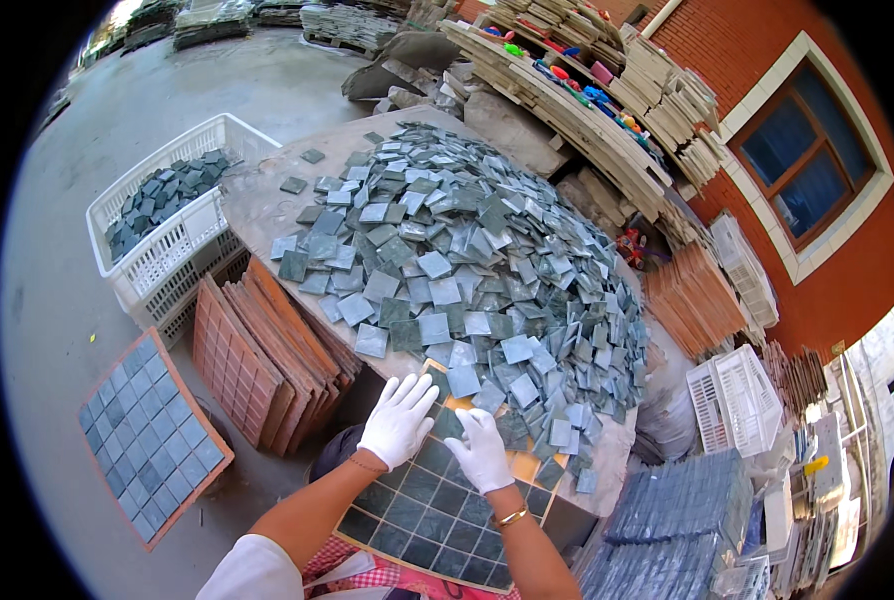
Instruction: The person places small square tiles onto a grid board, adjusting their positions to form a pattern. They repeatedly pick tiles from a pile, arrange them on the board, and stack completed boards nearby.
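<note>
Has the grid tray at the near side of the tile heap. Stretches the left hand, with straight, unclosed fingers, toward the heap; curls the right hand just before the heap, cannot tell if pinching anything.

And here's the pale stone-like table, loaded with a sprawling heap of square grey-green tiles! 3 strays lie flat and apart toward its far left. At the near edge, a tile-filled grid panel overlaps the tabletop; whether it rests there, can't tell. Down on the grey floor, white crates stand stacked beside the table, and flat slabs sit piled farther back.
</note>
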Available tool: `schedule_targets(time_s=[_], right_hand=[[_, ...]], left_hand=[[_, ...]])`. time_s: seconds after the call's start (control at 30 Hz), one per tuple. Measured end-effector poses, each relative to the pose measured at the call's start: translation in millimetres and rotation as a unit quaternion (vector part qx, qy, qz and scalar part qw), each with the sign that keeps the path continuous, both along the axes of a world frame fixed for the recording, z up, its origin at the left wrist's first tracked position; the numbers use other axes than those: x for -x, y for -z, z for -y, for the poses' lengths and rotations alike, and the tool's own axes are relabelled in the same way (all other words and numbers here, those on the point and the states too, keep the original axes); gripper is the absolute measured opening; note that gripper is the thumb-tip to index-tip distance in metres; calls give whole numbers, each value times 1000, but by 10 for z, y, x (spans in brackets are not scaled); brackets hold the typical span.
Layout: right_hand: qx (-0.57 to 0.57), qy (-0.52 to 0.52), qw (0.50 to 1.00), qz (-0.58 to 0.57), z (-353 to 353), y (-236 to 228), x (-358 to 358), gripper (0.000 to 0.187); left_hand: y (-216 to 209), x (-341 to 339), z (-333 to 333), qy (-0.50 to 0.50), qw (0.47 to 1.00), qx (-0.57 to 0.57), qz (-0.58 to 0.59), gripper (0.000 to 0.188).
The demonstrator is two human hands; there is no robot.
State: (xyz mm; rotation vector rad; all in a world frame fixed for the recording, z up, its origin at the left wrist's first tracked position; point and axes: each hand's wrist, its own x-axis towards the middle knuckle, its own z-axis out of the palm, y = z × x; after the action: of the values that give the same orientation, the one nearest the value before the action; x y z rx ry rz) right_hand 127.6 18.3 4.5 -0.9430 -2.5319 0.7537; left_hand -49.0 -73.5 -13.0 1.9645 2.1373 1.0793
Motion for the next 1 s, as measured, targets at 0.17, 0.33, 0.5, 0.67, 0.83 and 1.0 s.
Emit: schedule_targets(time_s=[0.17, 0.33, 0.5, 0.67, 0.83, 1.0], right_hand=[[-1, -18, 1000, 7, -100, -226, -16, 44], [-123, 46, 991, -28, -362, -276, 143, 46], [-150, 116, 971, 149, -356, -438, 658, 63], [-99, 129, 987, 12, -508, -358, 444, 50], [-212, 15, 973, -89, -387, -329, 48, 27], [-236, -36, 970, 38, 96, -191, -1, 37]], left_hand=[[-223, -150, 258, 26, 998, 23, -59, 63], [-209, -350, 197, 112, 990, 45, -72, 64], [-165, -317, -3, 98, 993, 20, -59, 55], [-184, -314, -32, 112, 992, 38, -44, 54], [-89, -414, 219, 76, 996, 21, -50, 56], [-178, -433, 622, 84, 995, 45, -31, 58]])
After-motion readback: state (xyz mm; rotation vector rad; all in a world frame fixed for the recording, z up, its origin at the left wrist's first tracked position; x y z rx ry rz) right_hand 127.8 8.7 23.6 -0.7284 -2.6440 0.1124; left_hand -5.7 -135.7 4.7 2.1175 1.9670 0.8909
